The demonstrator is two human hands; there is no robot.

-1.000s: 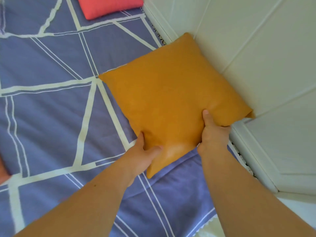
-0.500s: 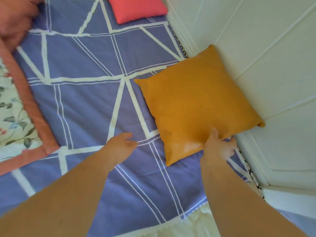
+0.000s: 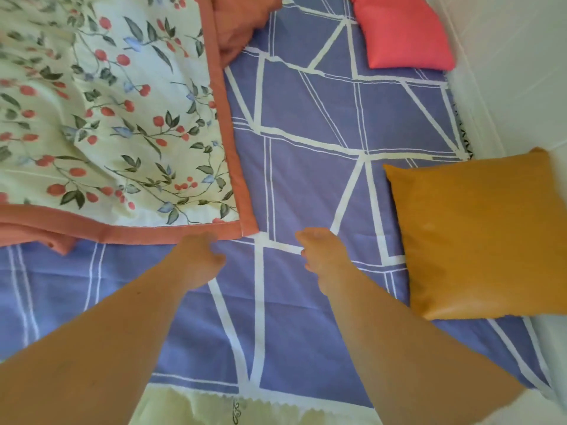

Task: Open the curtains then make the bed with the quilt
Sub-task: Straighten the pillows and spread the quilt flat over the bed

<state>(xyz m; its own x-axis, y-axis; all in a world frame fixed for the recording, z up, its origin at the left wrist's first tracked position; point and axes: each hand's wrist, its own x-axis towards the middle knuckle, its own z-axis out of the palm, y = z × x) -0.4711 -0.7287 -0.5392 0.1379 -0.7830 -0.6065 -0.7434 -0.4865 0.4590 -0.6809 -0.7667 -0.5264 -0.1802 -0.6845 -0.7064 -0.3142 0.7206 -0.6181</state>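
Left hand [image 3: 199, 259] fingers [image 3: 214, 259] loosely curled, holding nothing, just below the cream floral quilt with coral border [image 3: 107, 118]; its near hem runs nine-to-three, corner at one o'clock. Right hand [image 3: 322, 256] likewise empty, farther off.

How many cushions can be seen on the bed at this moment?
2. The square mustard-yellow cushion lies at the right, against the white wall. The coral-pink cushion lies at the top right, cut by the frame edge. The floral quilt with coral border may hide more.
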